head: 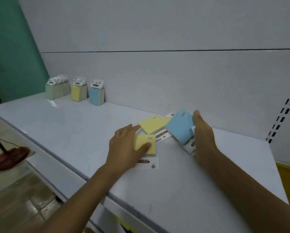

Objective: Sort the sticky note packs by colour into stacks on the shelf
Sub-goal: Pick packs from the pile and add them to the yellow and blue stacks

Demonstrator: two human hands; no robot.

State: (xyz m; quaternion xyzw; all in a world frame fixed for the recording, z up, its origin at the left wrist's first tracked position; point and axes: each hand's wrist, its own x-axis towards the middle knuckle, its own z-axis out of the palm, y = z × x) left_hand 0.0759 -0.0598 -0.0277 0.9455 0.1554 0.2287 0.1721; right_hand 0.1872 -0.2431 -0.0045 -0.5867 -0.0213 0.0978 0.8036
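A pale grey panel (157,31) meets a teal wall (9,47) at left and a slotted upright (282,113) at right; lower left, a brown floor (23,190) bears a red base (9,157), perhaps a stand's.

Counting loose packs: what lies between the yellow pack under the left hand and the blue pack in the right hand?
Head view: between the gripped yellow pack and blue pack, a loose yellow pack lies flat with its header card.

Shelf (73,125): smooth, pale painted surface, faintly glossy, with soft reflections. Back panel (157,78): same pale finish, matt. Yellow pack (145,143) and blue pack (179,126): matt paper pads in clear, shiny plastic wrap with white printed card headers. Floor (23,190): wood-look boards, glossy.
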